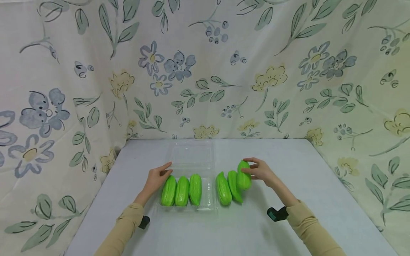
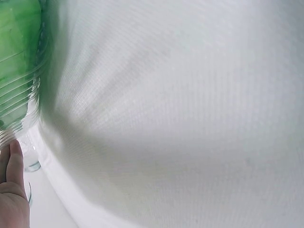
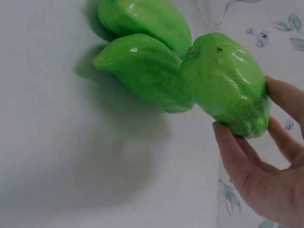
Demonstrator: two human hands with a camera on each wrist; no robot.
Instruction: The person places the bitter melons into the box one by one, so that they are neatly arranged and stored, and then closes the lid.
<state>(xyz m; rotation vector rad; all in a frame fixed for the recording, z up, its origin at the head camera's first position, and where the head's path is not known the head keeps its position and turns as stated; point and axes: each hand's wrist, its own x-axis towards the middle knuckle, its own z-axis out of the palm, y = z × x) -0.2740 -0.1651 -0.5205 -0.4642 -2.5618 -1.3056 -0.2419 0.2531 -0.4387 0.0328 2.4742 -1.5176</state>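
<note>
A pale grey table [image 1: 288, 220] sits walled by floral cloth [image 1: 205, 71] — the right hand [image 1: 261, 171] pinches a green gourd [image 1: 244, 175] beside two others; the left hand [image 1: 157, 177], fingers straight, touches the clear tray [image 1: 209, 202]

Glossy smooth green gourds [image 1: 244, 175], clear plastic tray [image 1: 191, 160], matt tabletop [image 1: 320, 199]

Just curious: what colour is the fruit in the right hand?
Glossy bright green fruit; the right wrist view shows it best.

green gourds: 6 — 3 in clear tray [image 1: 209, 199], 3 beside it on table [image 1: 320, 185] | clear trays: 1 | hands: 2
</note>
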